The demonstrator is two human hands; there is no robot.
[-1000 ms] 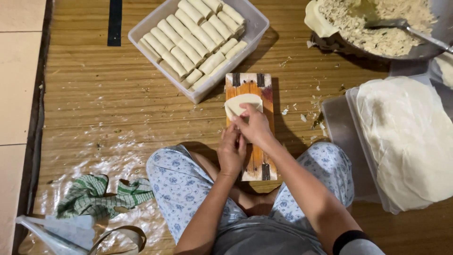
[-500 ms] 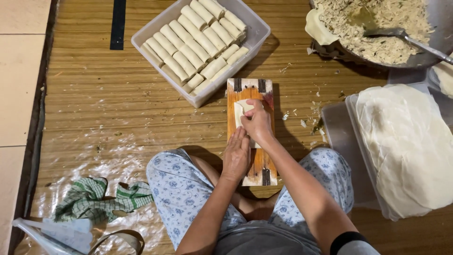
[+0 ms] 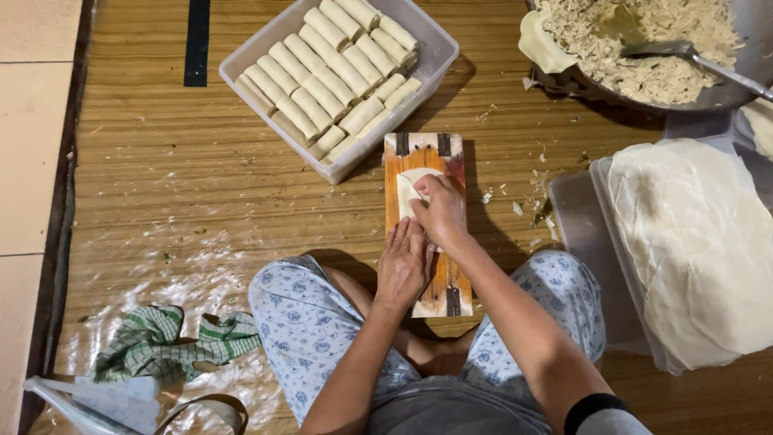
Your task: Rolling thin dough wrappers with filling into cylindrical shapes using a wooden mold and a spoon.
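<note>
A pale dough wrapper point(image 3: 409, 188) lies partly folded on a narrow wooden board point(image 3: 425, 157) between my knees. My right hand point(image 3: 440, 211) presses on the wrapper's near edge, fingers curled over it. My left hand point(image 3: 403, 263) rests flat on the board just behind it, fingers together, touching the fold; what lies under the hands is hidden. A clear plastic tub point(image 3: 435, 56) beyond the board holds several finished pale rolls point(image 3: 326, 76) in rows.
A metal pan point(image 3: 725, 93) of shredded filling with a spoon point(image 3: 684, 55) sits at the upper right. A stack of thin wrappers point(image 3: 692, 242) lies in a tray on the right. A green checked cloth point(image 3: 161, 342) and plastic bag lie at the lower left.
The round wrapper that lay open on the board has been folded over and rolled smaller. Both hands slid forward on the board with it.
</note>
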